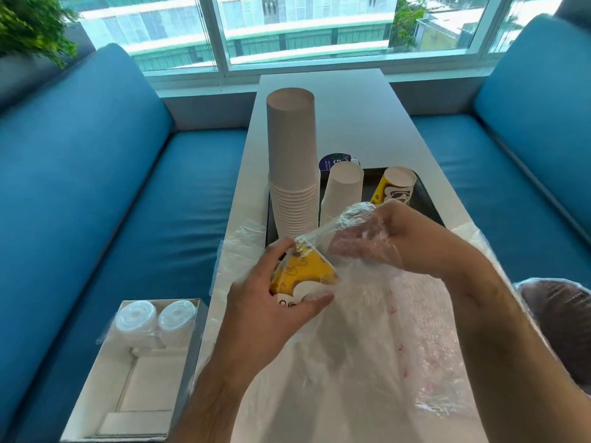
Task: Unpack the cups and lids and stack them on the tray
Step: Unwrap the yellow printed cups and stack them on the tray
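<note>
My left hand (pixel 271 302) grips a stack of yellow-and-white printed cups (pixel 303 276) lying on its side just in front of the black tray (pixel 425 196). My right hand (pixel 377 238) is partly inside the clear plastic wrap (pixel 361 330) and pinches it at the stack's end. On the tray stand a tall stack of white cups (pixel 292 161), upside down, a shorter white stack (pixel 343 190) and a yellow printed stack (pixel 396 187). Two sleeves of clear lids (pixel 155 318) lie in an open white box at lower left.
The narrow white table (pixel 351 107) runs toward the window between two blue sofas (pixel 112 203). A dark round lid or tub (pixel 337 161) sits behind the tray. Loose plastic bags cover the near table. Another wrapped dark stack (pixel 563 311) lies at the right edge.
</note>
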